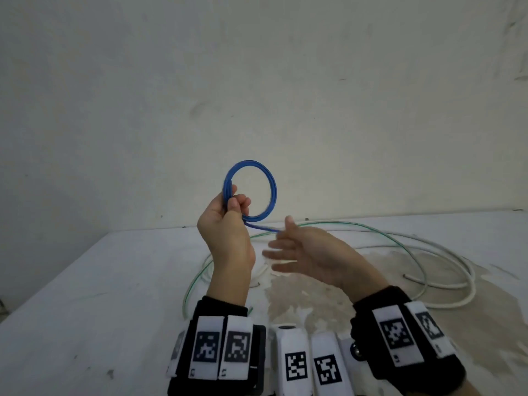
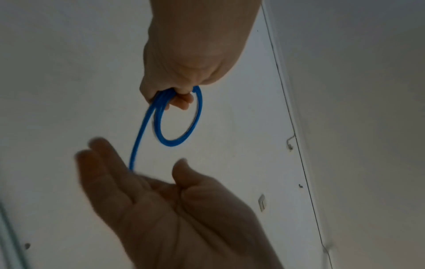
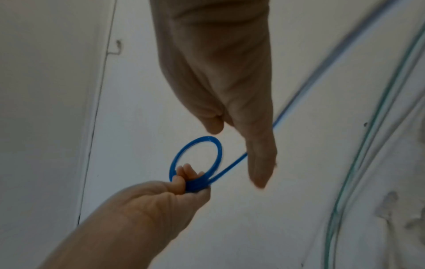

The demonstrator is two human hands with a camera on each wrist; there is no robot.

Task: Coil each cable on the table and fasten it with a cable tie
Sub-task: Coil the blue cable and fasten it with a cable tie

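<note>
Blue cable (image 1: 268,190): light, springy coil pinched at its crossing by left hand (image 1: 225,221); right hand (image 1: 308,252) spread, holding nothing, beside the tail.

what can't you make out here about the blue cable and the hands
- Blue cable free end: in every view it passes behind the right hand.
- Right hand fingers: motion-blurred in the head view.
- Turns in the coil: strands merge where the left hand grips.
- Cable tie: none visible.
</note>
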